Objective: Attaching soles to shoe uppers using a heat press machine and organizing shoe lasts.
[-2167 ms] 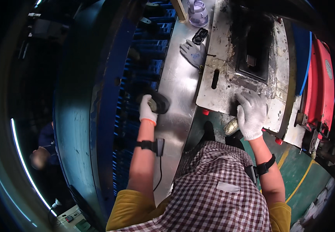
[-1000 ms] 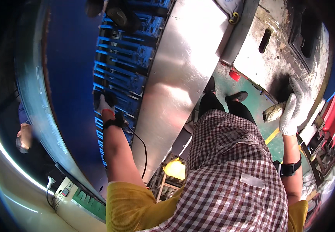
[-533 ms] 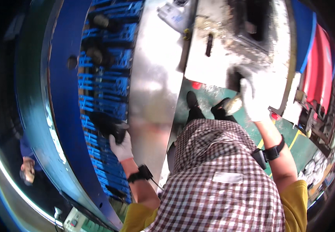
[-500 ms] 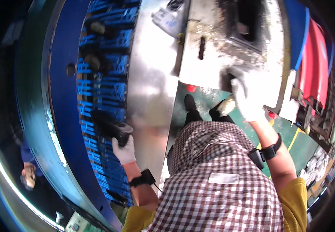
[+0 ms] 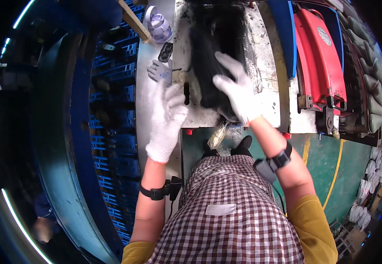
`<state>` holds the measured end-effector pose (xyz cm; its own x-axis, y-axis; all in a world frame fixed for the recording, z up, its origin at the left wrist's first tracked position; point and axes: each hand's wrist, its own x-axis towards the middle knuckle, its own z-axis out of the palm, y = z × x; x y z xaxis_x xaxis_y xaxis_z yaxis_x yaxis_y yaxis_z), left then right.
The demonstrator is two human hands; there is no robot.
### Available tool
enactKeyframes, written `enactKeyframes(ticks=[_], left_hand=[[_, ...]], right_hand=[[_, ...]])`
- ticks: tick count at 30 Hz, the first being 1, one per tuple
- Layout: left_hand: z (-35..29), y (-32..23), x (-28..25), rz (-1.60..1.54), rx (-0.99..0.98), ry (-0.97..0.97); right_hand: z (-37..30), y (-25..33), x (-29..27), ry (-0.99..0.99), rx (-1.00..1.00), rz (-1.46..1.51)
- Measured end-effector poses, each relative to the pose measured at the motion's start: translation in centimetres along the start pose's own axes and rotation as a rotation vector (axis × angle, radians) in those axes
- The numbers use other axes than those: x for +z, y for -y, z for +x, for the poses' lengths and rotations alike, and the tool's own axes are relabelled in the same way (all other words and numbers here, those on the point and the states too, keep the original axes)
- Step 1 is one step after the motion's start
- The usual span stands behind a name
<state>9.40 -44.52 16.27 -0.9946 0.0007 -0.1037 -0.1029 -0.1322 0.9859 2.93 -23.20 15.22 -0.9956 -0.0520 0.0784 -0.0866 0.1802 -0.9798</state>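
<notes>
- Right hand (image 5: pixel 237 90), in a white knit glove, lies spread on a dark black moulded part (image 5: pixel 213 66), upper centre of the frame. Fingers are laid over its right side, pressing or loosely grasping; cannot tell if they close around it.
- The black part sits on a worn, stained grey metal work plate (image 5: pixel 261 88) at top centre, its lower end at the plate's front edge.
- Left hand (image 5: pixel 166 116), also in a white glove, hovers open just left of the black part with fingers extended upward and nothing held. It is over the bare polished steel strip (image 5: pixel 149 105) that runs up the frame left of the plate.
- A dark slot (image 5: pixel 186 93) in the plate shows between the two hands.
- A folded grey glove (image 5: pixel 159 70) lies on the steel strip just above the left hand; a clear plastic container (image 5: pixel 158 28) stands farther up, at the top edge.
- Blue ribbed conveyor racks (image 5: pixel 111 110) fill the left of the frame.
- A red machine housing (image 5: pixel 321 57) stands at upper right, well apart from both hands.
- Both forearms carry black wrist straps; a checked apron fills the bottom centre.
</notes>
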Motion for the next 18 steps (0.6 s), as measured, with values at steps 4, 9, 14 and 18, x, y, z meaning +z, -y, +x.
enactKeyframes(ticks=[4,9,14,18], left_hand=[[1.2,-5.4,1.2,0.077,0.266,-0.108],[1.7,-8.5,1.8,0.106,0.408,-0.154],[3.5,-12.4,1.8,0.212,0.667,-0.181],[8.8,-17.5,3.4,0.541,1.056,-0.151]], right_hand=[[7.3,-2.6,-1.8,-0.201,-0.067,-0.641],[10.5,-6.3,-1.5,-0.123,-0.068,-1.118],[9.7,-7.1,-0.1,-0.144,-0.051,-1.1],[9.7,-6.4,-0.6,-0.1,0.025,-1.132]])
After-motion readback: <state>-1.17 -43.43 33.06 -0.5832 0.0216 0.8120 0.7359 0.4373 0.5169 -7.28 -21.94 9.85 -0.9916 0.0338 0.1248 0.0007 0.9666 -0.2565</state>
